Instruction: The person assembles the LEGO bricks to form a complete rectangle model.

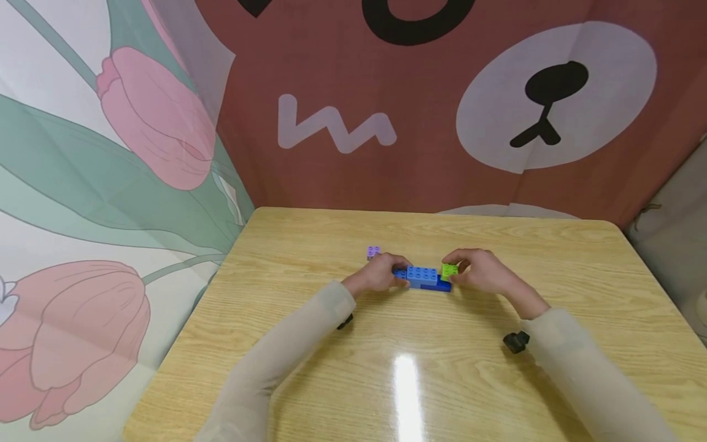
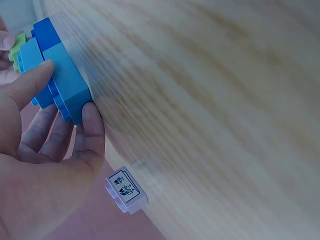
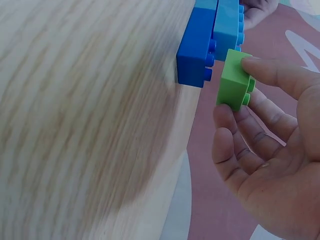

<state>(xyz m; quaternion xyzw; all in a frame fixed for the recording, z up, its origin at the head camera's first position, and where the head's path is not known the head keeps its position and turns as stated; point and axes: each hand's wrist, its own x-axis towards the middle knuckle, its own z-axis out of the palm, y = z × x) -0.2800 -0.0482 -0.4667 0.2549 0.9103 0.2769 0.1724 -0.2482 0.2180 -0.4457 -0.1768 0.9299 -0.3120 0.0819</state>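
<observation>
Toy building bricks lie joined on the table: a light blue brick (image 1: 422,274) sits across a lower row with a dark blue brick (image 3: 194,50) at the right end and a lighter blue brick (image 2: 70,82) at the left. My left hand (image 1: 381,272) grips the left end of this row between thumb and fingers. Between the thumb and fingers of my right hand (image 1: 483,271) is a green brick (image 3: 234,80). It is held just above the exposed studs of the dark blue brick, with a gap showing in the right wrist view.
Behind my left hand a small purple brick (image 1: 374,251) stands alone on the wooden table (image 1: 309,368); in the left wrist view it bears a printed picture. A hanging cloth with a bear face (image 1: 342,178) rises beyond the table's far edge.
</observation>
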